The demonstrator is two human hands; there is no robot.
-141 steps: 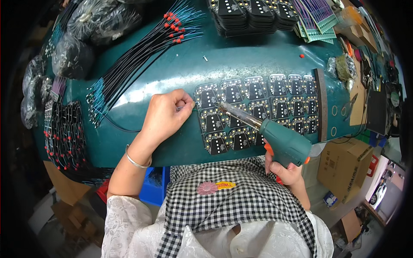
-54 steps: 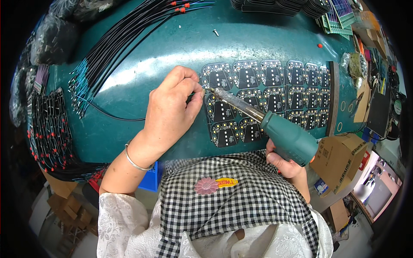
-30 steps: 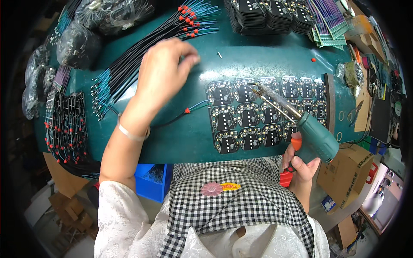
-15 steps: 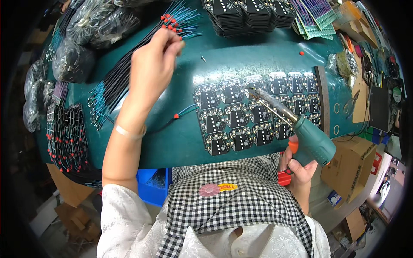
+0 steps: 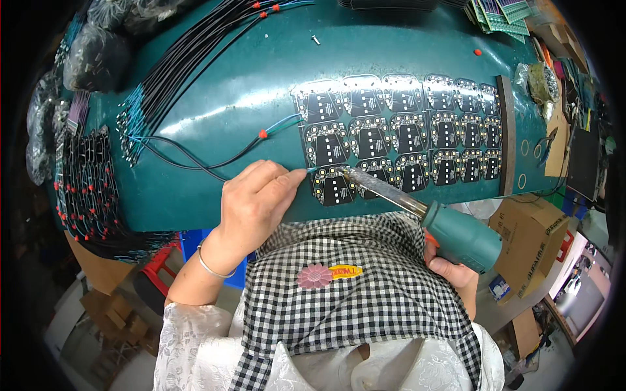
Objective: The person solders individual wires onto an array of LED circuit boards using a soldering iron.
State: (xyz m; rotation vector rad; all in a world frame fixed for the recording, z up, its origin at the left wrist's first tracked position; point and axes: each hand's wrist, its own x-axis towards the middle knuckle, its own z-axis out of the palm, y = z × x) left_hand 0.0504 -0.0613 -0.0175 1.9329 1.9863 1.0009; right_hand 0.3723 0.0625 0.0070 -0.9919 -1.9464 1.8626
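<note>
At the desk's [image 5: 215, 117] near edge, the left hand [image 5: 251, 205] pinches a thin wire [image 5: 195, 159] against the nearest circuit board [image 5: 334, 186], while the right hand [image 5: 450, 270] grips a teal soldering iron [image 5: 424, 212], tip at that board.

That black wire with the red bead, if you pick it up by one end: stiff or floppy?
Probably floppy: the wire lies in loose curves across the table. Likely light, since the left hand pinches its end with fingertips alone. The bead may snag on the boards.
</note>
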